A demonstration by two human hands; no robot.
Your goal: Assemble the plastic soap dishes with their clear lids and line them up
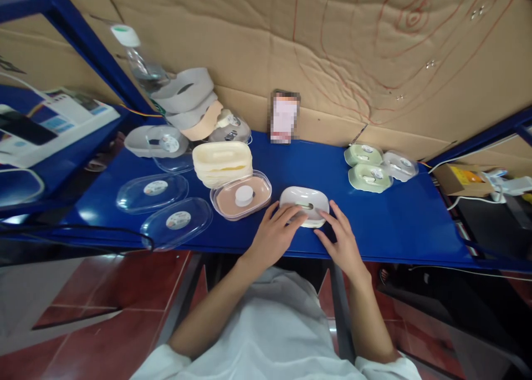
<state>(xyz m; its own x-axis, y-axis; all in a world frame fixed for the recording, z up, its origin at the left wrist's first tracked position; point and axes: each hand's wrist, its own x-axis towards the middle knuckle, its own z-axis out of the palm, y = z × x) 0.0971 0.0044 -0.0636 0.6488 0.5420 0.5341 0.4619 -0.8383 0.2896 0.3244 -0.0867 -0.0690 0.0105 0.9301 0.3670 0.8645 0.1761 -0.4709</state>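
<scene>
A small white oval dish [305,194] with a slot in its middle rests on the blue table in front of me. My left hand [277,227] lies over its left side, fingertips near the slot and thumb along the front. Around the right edge, my right hand [338,233] holds it between thumb and fingers. Part of the dish is hidden under the fingers. Just left of it stands a pinkish oval dish [224,201] in a clear shell, with a white round piece [244,196] in it. Behind that is a stack of cream oval trays [222,154].
Clear oval lids [152,193] with round labels lie at the left. Grey curved sleeves [187,89] and a water bottle [141,64] stand behind. Green packed dishes [369,178] and a whitish one [401,165] sit at the right. A phone [284,117] leans on the cardboard [241,53].
</scene>
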